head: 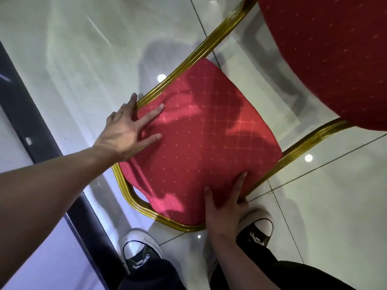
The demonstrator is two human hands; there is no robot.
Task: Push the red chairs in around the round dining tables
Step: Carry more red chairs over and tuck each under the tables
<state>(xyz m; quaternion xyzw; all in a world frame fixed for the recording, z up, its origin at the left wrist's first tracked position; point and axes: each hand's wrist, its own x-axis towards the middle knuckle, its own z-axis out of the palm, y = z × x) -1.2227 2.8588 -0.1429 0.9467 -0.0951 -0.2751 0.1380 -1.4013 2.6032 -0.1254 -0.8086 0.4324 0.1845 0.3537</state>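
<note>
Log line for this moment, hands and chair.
left hand: flat on red backrest | right hand: fingers over gold frame edge | table: not visible

Looking down, my left hand and right hand rest spread on a red chair back framed in gold.

Bright overhead light is glaring off the glossy floor in small white spots, and shadows are falling across the chair back. Wide-angle distortion is bending the edges, where detail is softening.

Both hands on chair back
</note>
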